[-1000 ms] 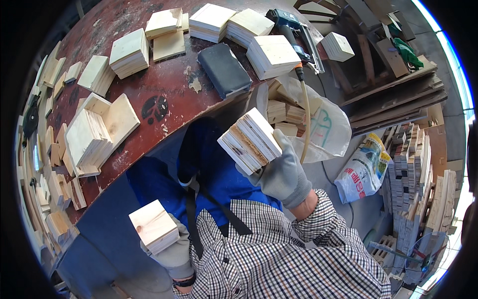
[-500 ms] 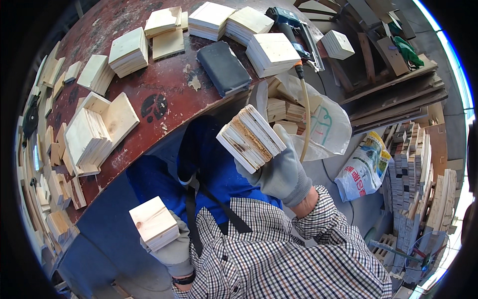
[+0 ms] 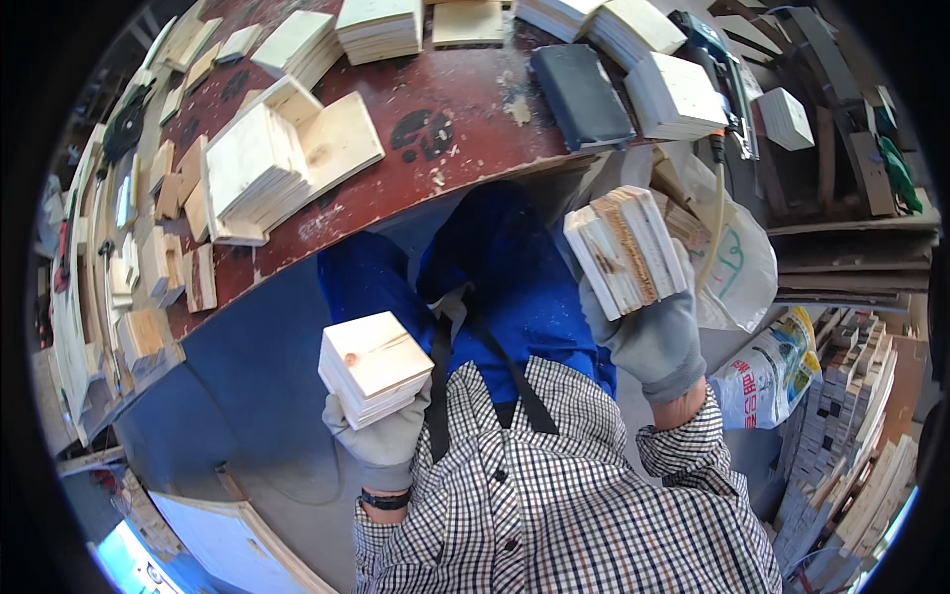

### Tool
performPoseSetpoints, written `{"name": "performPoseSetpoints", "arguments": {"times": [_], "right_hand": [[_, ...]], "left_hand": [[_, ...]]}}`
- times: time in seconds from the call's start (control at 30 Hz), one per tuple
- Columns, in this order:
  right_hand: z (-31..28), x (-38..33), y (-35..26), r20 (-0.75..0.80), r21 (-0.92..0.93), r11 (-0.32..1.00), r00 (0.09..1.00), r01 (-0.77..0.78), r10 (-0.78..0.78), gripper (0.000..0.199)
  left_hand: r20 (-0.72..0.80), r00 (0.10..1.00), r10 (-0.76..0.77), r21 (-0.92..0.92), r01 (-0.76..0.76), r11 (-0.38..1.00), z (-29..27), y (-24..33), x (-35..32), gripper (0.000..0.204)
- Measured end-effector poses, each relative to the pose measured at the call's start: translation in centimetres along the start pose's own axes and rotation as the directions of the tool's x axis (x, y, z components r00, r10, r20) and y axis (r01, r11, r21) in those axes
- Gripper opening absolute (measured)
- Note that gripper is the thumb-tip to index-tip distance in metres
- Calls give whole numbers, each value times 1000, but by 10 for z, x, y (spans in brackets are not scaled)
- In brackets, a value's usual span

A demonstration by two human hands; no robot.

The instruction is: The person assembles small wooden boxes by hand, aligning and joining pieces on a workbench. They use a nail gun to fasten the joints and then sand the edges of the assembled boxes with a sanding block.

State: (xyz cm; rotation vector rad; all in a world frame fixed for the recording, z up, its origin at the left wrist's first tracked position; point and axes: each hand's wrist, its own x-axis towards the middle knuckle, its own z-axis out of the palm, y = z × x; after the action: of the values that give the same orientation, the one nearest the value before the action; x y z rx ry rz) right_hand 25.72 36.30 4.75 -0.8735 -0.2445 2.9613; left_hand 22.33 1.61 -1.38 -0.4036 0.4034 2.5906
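Note:
Both hands wear grey gloves. My left hand [image 3: 381, 436] grips a stack of square wooden boards [image 3: 371, 354] from below; its top face is pale with a knot. In my right hand [image 3: 658, 342] is another stack of wooden blocks [image 3: 625, 252], held edge-up so the layered ends show, one layer rough and brown. Both stacks hang over my lap, apart from each other. Beyond them, on the red table [image 3: 435, 183], rests an open wooden corner frame [image 3: 346, 148] with a board stack [image 3: 259, 163] inside it.
A dark rectangular block [image 3: 582, 96] lies near the table edge, beside a board stack [image 3: 676, 96]. A nail gun [image 3: 714, 59] with a hose lies to the right. A white sack [image 3: 742, 257] holds wood pieces. Stacked timber [image 3: 841, 396] stands at the right, near a printed bag [image 3: 767, 376].
The view has turned left, so the table and both hands appear further right. My left hand has risen somewhat with its stack. Both hands keep hold of their stacks.

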Motion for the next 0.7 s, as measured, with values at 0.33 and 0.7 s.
{"name": "performPoseSetpoints", "arguments": {"times": [0.33,0.7], "right_hand": [[2,1,0,62,-74,997,998,-14,18,58],[4,1,2,5,-80,997,1000,-2,2,59]], "left_hand": [[12,985,170,450,-157,879,3,-11,-8,109],[212,932,294,900,-303,313,8,-13,-5,146]]}}
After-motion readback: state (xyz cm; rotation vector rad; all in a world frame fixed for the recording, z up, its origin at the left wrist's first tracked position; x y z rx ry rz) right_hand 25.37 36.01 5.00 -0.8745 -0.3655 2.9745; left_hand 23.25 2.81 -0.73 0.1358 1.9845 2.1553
